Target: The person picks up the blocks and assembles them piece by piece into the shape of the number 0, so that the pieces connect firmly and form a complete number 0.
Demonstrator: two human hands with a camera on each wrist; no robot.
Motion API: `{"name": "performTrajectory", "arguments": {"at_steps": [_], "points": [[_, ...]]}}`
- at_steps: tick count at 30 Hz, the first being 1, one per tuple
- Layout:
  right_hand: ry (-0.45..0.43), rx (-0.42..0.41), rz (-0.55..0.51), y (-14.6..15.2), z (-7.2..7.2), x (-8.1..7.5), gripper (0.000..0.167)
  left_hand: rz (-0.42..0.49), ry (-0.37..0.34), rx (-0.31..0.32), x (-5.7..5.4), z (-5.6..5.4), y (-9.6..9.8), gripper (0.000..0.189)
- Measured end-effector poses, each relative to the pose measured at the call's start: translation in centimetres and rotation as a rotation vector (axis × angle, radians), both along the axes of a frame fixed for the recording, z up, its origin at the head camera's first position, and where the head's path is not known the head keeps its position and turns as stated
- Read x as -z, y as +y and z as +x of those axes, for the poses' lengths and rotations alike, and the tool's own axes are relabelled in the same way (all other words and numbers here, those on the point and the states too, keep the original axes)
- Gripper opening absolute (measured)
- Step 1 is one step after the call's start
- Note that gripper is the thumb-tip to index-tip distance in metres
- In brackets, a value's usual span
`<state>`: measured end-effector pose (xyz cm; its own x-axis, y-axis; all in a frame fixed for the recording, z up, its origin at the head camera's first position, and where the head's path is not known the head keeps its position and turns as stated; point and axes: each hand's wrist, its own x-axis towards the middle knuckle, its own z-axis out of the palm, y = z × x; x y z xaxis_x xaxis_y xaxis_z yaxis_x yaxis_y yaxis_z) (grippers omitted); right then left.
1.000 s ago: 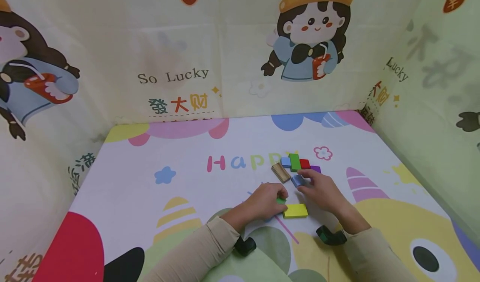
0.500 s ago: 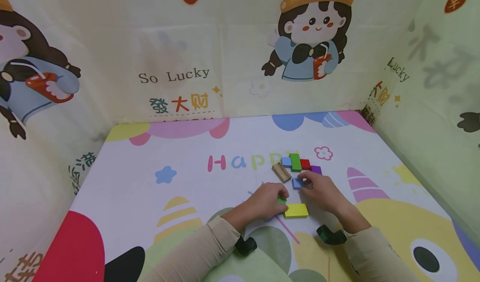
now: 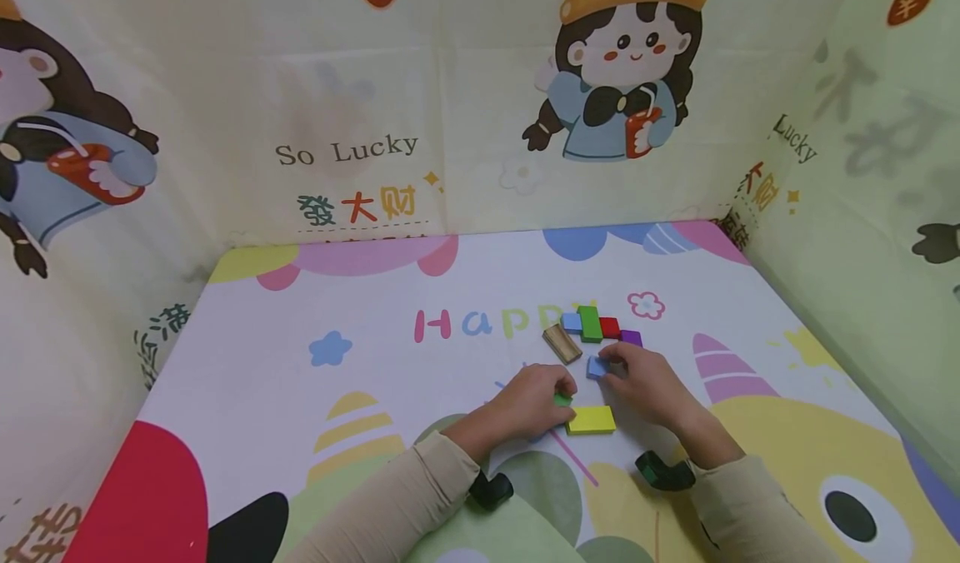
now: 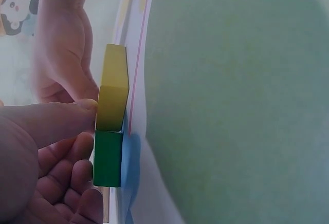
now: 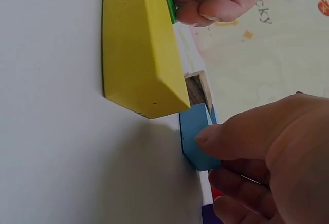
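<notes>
My right hand (image 3: pixel 643 381) pinches a small blue block (image 3: pixel 597 367) between thumb and fingers, low over the table or on it. In the right wrist view the thumb presses one face of that blue block (image 5: pixel 195 134). My left hand (image 3: pixel 531 403) holds a small green block (image 3: pixel 562 400) between thumb and curled fingers. A longer yellow block (image 3: pixel 591 421) lies against the green one, end to end in the left wrist view. There the left thumb tip also touches the yellow block (image 4: pixel 112 93). The fingers partly hide the green block in the head view.
Beyond the hands sit a brown wooden block (image 3: pixel 562 344), another light blue block (image 3: pixel 571 323), a longer green block (image 3: pixel 590 324), a red block (image 3: pixel 611 328) and a purple block (image 3: pixel 632 338). Printed cloth walls (image 3: pixel 480 130) border the patterned table (image 3: pixel 420 296) at the back and sides.
The blue block in my right hand has turned slightly and shifted a little toward me. My left hand, the green block and the yellow block look unmoved.
</notes>
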<state>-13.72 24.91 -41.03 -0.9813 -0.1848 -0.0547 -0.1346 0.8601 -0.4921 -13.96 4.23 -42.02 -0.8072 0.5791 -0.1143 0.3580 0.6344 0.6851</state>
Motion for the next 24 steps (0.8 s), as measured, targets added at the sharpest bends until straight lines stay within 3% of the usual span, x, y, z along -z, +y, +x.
{"name": "performTrajectory", "arguments": {"at_steps": [11, 24], "points": [[0.048, 0.015, -0.059, 0.4, 0.7, -0.1, 0.035, -0.011, -0.003, -0.005, -0.2, 0.1, 0.0, 0.018], [0.040, 0.062, -0.071, 1.0, 1.3, 0.1, 0.039, -0.003, 0.002, 0.013, -0.3, 0.1, -0.1, 0.018]]}}
